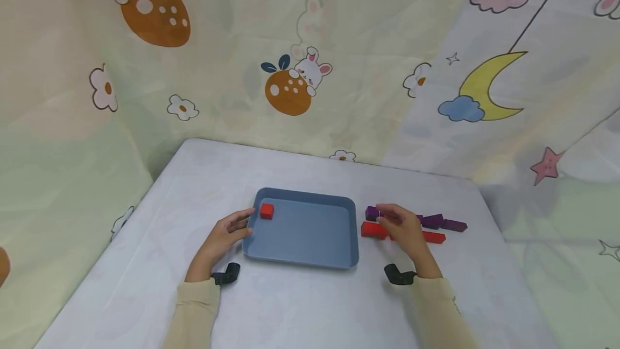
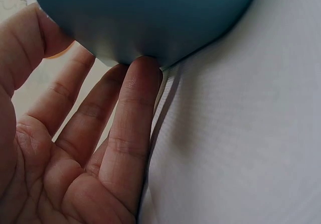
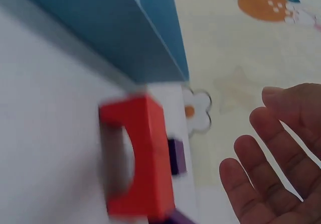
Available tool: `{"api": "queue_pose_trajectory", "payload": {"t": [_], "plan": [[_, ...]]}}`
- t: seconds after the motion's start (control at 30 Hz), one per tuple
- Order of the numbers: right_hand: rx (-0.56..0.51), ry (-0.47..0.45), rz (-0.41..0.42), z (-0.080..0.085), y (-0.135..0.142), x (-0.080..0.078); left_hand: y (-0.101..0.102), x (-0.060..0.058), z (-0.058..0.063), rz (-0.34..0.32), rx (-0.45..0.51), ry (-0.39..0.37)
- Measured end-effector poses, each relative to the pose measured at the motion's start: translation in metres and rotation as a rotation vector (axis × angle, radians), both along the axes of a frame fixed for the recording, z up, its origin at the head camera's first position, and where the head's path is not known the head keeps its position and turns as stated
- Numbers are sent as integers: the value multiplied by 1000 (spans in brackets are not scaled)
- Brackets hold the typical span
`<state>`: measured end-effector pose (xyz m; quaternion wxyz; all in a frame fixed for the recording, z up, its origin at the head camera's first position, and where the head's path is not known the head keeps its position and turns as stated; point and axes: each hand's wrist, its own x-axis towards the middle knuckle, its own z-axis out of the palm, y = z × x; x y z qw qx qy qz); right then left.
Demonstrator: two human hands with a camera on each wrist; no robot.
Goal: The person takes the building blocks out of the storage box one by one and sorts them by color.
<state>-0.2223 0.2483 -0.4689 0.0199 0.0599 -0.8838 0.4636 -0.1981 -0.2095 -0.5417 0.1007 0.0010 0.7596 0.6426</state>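
The blue-grey tray (image 1: 305,264) lies on the table with a red cube (image 1: 266,211) in its back left corner. At the tray's left side, my left hand (image 1: 224,238) holds the edge, thumb at the rim and fingers (image 2: 131,108) against the outer wall. My right hand (image 1: 404,230) hovers over the blocks right of the tray, fingers gently bent and apart, nothing between them. A red arch block (image 3: 150,158) stands nearest the tray in the right wrist view. Behind it is a purple block (image 1: 372,213). The right hand hides part of both block rows.
More purple blocks (image 1: 432,221) run rightward in a back row, with a red block (image 1: 433,237) in the row before them. A white cloth covers the table (image 1: 300,311). Patterned curtains (image 1: 232,69) hang behind and at the sides.
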Motion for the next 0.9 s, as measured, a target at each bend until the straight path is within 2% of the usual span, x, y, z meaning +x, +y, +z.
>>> {"api": "queue_pose_trajectory", "payload": {"t": [0.3, 0.6, 0.9], "plan": [[-114, 38, 135, -6, -64, -16, 0, 1, 1, 6, -3, 1], [-168, 57, 248, -8, -107, -36, 1, -1, 1, 11, -6, 12], [-217, -16, 327, -10, -145, -56, 1, -1, 1, 18, -3, 9]]}}
